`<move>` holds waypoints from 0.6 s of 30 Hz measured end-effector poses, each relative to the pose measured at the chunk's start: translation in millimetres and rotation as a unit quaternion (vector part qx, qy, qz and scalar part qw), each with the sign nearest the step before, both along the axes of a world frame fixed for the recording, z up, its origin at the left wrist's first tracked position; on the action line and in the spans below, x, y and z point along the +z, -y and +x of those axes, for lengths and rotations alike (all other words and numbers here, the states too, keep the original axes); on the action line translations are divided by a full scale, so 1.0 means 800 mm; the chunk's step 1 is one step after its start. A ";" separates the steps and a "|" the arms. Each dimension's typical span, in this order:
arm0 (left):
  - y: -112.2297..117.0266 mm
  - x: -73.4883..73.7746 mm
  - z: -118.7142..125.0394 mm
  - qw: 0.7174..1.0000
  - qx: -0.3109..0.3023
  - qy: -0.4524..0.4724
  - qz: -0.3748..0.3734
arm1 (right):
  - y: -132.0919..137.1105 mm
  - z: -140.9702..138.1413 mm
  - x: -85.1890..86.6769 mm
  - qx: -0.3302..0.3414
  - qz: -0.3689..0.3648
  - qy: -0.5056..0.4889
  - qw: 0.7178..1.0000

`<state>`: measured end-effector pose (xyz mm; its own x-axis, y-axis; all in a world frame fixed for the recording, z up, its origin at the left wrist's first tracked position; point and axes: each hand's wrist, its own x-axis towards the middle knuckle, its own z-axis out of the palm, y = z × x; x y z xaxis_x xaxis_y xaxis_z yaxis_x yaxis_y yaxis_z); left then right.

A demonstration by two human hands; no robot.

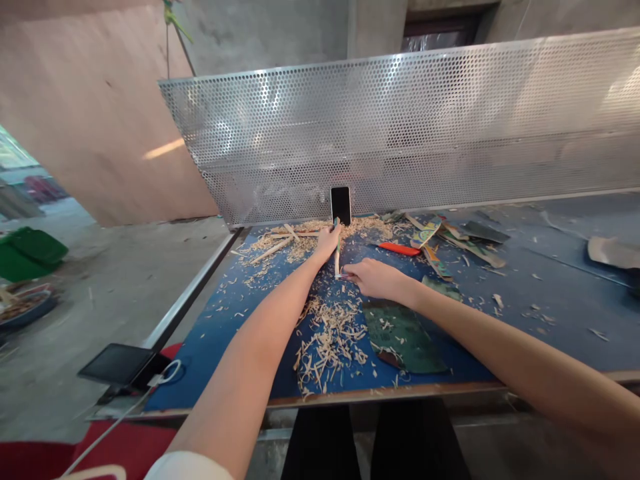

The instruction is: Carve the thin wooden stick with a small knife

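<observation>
My left hand (pixel 327 241) is closed around the upper part of a narrow pale wooden strip (pixel 337 261), which points down toward me over the blue tabletop (pixel 220 347). At the strip's lower end, my right hand (pixel 371 276) pinches a small thin tool (pixel 343 276); the fingers cover most of it, and its kind is unclear. The tool appears to touch the strip. Curled wood shavings (pixel 330 343) lie heaped below both hands. Just right of them is a knife with an orange handle (pixel 399 249). A dark green sheet (pixel 406 337) lies under my right forearm.
A phone (pixel 341 201) leans on a perforated metal panel (pixel 300 140) along the back. Loose wooden strips (pixel 274 251) lie left, and patterned offcuts (pixel 434 250) right. A black device (pixel 119 365) with a white cable sits at the table's left corner.
</observation>
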<state>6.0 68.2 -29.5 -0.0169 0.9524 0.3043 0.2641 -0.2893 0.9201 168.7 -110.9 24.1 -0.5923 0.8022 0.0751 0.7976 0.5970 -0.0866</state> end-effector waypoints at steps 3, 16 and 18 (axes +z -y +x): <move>0.003 0.004 0.000 1.000 0.000 -0.001 -0.011 | 0.002 0.000 0.001 0.016 -0.021 0.001 1.000; 0.015 0.016 0.000 1.000 0.015 0.017 0.000 | 0.003 0.020 0.016 -0.026 0.035 -0.045 0.998; 0.018 0.019 0.000 0.999 -0.008 0.044 -0.027 | 0.000 0.022 0.017 -0.029 0.028 -0.066 0.997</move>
